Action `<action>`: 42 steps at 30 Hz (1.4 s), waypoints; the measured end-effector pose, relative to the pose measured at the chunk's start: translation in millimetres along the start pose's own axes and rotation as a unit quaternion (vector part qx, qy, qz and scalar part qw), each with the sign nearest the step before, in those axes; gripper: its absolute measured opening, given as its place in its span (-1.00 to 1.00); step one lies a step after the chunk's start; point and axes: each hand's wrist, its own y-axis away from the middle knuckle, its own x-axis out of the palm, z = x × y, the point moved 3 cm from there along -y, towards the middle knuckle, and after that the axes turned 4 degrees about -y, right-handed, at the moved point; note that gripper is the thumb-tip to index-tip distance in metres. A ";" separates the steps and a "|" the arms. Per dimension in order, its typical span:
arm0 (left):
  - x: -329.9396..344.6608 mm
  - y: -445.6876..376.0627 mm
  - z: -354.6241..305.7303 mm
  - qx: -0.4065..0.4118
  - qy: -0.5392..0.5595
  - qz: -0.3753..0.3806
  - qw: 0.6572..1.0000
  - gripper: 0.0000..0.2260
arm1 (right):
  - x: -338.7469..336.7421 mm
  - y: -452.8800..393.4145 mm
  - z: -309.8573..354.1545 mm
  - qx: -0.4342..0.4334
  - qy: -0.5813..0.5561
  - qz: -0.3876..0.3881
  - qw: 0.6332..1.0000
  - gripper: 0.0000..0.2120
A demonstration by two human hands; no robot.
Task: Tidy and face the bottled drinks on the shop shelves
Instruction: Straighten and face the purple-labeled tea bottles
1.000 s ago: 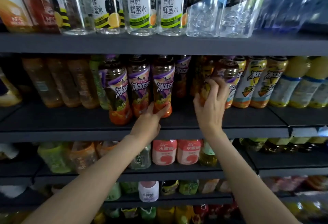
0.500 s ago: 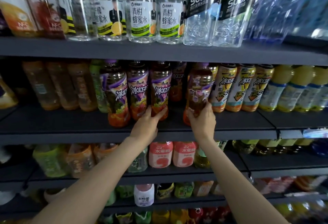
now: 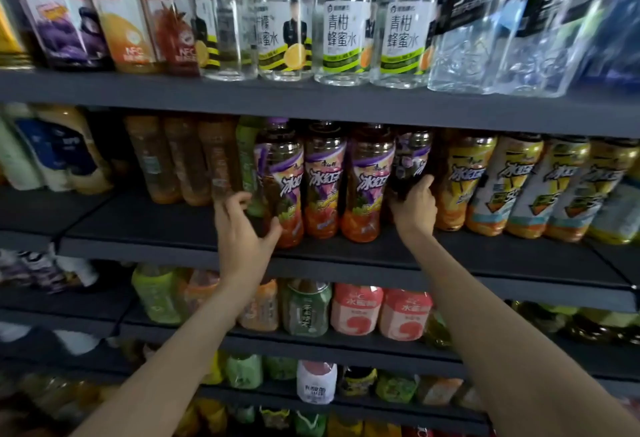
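On the dark middle shelf (image 3: pixel 145 225) stands a row of purple-labelled iced tea bottles (image 3: pixel 325 180). My right hand (image 3: pixel 414 208) grips the rightmost purple-labelled bottle (image 3: pixel 410 159), which stands in line with the others, its label turned partly away. My left hand (image 3: pixel 242 229) is at the left end of the row, fingers curled near the green bottle (image 3: pixel 247 159) and thumb against the leftmost purple-labelled bottle (image 3: pixel 282 180). Whether it holds either bottle is unclear.
Yellow-labelled tea bottles (image 3: pixel 502 187) fill the shelf to the right, amber bottles (image 3: pixel 180 159) to the left. Clear water and soda bottles (image 3: pixel 346 21) stand on the shelf above. Lower shelves hold pink (image 3: pixel 381 312) and green bottles (image 3: pixel 306 308).
My right hand has set its bottle into the gap at the right end of the purple row. My left hand has moved from the third bottle to the left end.
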 end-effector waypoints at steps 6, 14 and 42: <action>26.6 -12.1 2.1 -0.076 0.032 0.122 0.989 -0.46 | 8.0 -21.5 5.5 0.047 0.008 0.025 0.999 -0.27; 11.1 3.2 -10.9 -0.058 0.058 0.126 0.989 -0.54 | -18.1 12.8 -15.7 -0.027 -0.064 0.002 0.998 -0.56; 81.8 22.8 -72.8 0.113 -0.028 0.194 0.974 -0.37 | -39.3 55.0 -14.5 -0.070 -0.079 0.019 0.994 -0.46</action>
